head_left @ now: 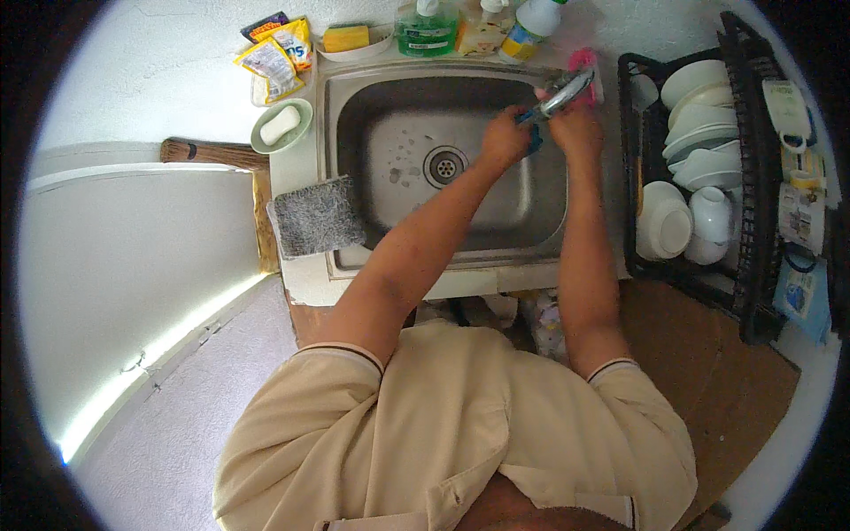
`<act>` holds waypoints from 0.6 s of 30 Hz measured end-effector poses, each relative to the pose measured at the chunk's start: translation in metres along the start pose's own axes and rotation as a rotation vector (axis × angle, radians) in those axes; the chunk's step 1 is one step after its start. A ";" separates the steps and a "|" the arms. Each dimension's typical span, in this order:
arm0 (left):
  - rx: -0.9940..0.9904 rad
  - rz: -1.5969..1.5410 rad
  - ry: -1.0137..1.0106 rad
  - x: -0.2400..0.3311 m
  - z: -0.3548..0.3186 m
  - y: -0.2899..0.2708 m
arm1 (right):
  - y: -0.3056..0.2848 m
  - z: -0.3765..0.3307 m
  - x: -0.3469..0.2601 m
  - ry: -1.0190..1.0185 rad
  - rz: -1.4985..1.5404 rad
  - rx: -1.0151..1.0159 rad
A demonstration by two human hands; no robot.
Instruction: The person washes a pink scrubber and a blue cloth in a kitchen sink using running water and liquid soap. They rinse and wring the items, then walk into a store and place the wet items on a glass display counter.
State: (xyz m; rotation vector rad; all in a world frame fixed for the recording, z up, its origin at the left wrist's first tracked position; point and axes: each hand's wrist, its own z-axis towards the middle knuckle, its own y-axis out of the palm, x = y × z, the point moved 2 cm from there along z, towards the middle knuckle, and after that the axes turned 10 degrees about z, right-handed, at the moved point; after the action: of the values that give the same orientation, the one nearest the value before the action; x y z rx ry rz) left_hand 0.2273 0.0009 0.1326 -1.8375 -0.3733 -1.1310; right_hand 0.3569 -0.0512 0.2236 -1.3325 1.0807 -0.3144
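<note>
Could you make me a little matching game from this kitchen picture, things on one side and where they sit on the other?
Things:
1. bar of soap
2. grey scouring cloth
3. white bowls
4. yellow sponge

Places:
A. in the black dish rack
B. in a white tray behind the sink
C. in a green dish
D. on the sink's left edge

Pairs: 1-C, 2-D, 3-A, 4-B

Both forearms run forward from short beige sleeves and draw together ahead of the chest. The left hand [503, 139] is curled closed, knuckles up, its grip touching the right hand [574, 124], which is also curled closed, wrist straight, just right of it.
</note>
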 end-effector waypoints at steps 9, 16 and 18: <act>-0.060 -0.089 0.011 0.024 -0.019 -0.043 | 0.071 0.039 0.074 0.148 1.081 -0.193; 0.059 -0.199 -0.041 0.014 -0.023 -0.050 | 0.126 -0.074 0.012 0.520 1.992 -0.472; 0.335 -0.032 0.063 -0.023 -0.024 -0.035 | 0.130 -0.102 -0.013 0.574 2.000 -0.508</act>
State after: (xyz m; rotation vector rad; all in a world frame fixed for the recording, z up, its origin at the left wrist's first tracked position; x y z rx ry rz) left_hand 0.1799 0.0045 0.1365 -1.5043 -0.5240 -1.0729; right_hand 0.2224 -0.0689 0.1286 0.0193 2.4950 1.1872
